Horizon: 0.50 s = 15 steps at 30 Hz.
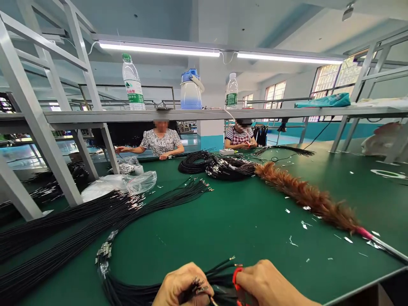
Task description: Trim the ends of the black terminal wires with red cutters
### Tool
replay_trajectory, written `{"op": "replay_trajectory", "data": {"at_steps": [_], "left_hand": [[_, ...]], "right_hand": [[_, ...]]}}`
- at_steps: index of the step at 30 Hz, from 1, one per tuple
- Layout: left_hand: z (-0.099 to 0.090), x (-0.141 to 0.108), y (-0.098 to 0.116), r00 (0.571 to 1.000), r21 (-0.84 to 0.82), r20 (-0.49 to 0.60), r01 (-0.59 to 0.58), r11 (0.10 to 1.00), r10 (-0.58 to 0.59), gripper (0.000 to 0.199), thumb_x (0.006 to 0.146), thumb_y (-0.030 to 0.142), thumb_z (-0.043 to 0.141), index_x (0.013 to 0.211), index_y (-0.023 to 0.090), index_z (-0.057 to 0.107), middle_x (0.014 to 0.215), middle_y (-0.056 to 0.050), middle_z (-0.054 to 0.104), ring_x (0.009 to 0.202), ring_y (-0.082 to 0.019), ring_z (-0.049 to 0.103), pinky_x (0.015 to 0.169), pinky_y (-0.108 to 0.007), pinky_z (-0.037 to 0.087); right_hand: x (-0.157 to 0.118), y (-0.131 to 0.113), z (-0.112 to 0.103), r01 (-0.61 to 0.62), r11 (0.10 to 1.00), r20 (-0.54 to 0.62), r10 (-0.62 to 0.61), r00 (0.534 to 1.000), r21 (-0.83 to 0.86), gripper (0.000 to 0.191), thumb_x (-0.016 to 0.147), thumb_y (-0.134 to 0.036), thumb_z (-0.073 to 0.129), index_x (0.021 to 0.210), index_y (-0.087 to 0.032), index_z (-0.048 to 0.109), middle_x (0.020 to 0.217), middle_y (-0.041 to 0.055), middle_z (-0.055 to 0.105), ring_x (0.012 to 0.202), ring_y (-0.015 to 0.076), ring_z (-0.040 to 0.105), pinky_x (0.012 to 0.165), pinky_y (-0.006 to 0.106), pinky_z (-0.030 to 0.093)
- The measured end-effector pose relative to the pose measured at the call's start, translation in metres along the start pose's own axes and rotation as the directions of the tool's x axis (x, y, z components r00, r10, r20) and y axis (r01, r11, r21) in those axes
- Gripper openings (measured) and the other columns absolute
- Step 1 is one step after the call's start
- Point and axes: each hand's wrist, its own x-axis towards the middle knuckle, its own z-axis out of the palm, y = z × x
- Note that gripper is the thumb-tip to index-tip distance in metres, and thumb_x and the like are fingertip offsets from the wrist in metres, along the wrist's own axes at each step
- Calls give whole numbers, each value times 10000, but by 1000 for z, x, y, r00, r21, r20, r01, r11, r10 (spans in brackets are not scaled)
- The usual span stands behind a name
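My left hand (180, 285) is at the bottom edge, closed on a bunch of thin black wires (134, 292) with metal terminal ends. My right hand (267, 284) is beside it, gripping a red-handled tool (236, 277) that touches the wire ends; the tool's blades are hidden. A few stripped wire tips (227, 262) stick out above the hands. The wire loop curves left across the green table (229, 221).
Long bundles of black wires (79, 229) lie at left, coiled bundles (219, 165) at centre back. A feather duster (306, 197) lies at right. Plastic bags (127, 182) sit by the grey frame (47, 148). Two people work across the table. Bottles stand on the shelf (204, 114).
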Motion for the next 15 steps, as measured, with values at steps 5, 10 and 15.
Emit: {"op": "replay_trajectory", "data": {"at_steps": [5,10,15], "left_hand": [[-1,-3,-2,989,12,31,-144,990,143,119,780,275,652,801,193,737,731,-68,648,666,-145,583,614,-223,433],[-3,-4,-3,975,40,55,-217,975,214,76,765,221,677,805,202,739,724,-66,671,680,-149,612,635,-215,459],[-2,-6,-6,980,37,49,-194,980,192,113,780,263,657,793,184,737,713,-77,670,668,-151,601,630,-222,450]], "right_hand": [[-1,2,15,69,947,-47,-88,995,-315,198,626,-161,629,623,-220,441,578,-58,598,445,116,478,432,258,164],[-2,2,22,99,873,-26,-126,992,-477,174,633,-212,661,661,-223,490,604,-75,636,446,138,549,417,293,160],[-2,0,21,142,809,-60,-214,975,-571,139,677,-234,632,660,-217,495,610,-73,641,446,137,564,411,325,172]]}}
